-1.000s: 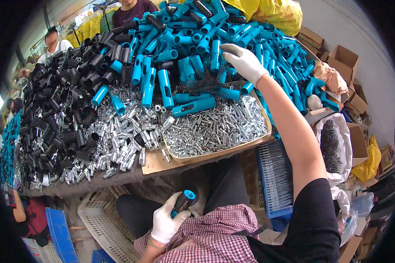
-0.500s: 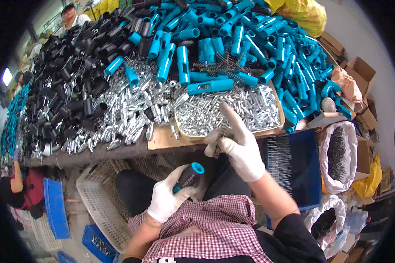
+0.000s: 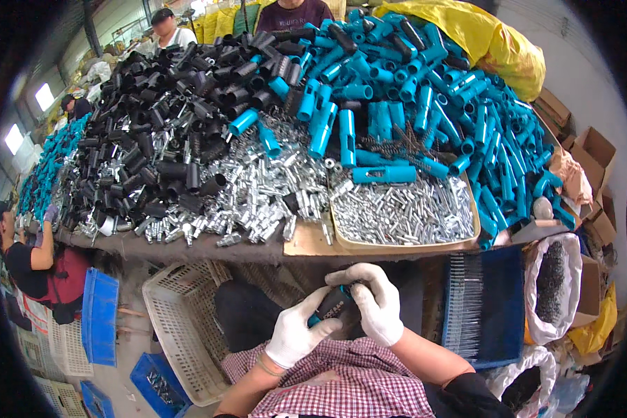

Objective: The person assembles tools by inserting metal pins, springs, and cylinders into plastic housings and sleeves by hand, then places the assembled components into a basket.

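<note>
From my remote seat I see a counter (image 3: 181,252) heaped with loose parts. The piece (image 3: 333,304) is in front of it, above the lap: the left hand (image 3: 296,331) curls around its body, while the right hand (image 3: 376,303) bends fingers and thumb over its upper end; I can't tell if it pinches anything else. Black covering sits over blue, so this one looks partly assembled; plenty remain loose: blue tubes (image 3: 385,174), black sleeves (image 3: 193,176). Tangled springs (image 3: 404,143) clutter the space behind the tray (image 3: 404,246). A basket (image 3: 161,327) crowds the left knee.

Black-teal tube (image 3: 333,304), tilted; partly hidden — between fingers (image 3: 364,272)
</note>
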Demonstrator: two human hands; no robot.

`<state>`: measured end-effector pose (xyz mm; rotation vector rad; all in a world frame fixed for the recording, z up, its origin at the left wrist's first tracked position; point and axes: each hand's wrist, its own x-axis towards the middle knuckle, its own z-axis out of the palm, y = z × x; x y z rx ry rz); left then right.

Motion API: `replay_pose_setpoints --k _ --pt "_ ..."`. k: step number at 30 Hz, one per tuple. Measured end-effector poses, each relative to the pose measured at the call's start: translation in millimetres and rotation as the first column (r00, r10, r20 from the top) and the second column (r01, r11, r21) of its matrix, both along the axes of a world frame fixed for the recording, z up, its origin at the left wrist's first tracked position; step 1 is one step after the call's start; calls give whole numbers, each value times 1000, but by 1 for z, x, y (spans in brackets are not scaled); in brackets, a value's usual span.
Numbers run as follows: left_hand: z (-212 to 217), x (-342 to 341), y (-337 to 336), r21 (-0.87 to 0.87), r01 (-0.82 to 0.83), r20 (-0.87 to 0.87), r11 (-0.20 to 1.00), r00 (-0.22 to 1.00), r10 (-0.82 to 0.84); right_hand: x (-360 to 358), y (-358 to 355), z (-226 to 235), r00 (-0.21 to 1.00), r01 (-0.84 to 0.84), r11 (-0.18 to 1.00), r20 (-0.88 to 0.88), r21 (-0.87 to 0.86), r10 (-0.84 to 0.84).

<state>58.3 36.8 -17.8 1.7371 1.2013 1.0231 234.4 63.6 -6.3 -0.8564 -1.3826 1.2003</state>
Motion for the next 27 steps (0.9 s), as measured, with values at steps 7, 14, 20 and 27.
replay_pose_setpoints --k 7,14,20,27 --pt "-2 -25 2 20 -166 90 986 983 163 2 60 57 791 -486 869 468 90 394" --pt "-32 -56 8 -135 -261 292 956 911 291 21 184 132 660 -261 790 700 555 -273" --pt "-30 -60 8 -242 -278 302 930 889 344 84 319 158 393 156 597 505 787 -769" --pt "-29 -57 20 -232 -315 262 920 891 371 101 402 187 -259 298 477 551 827 -793"
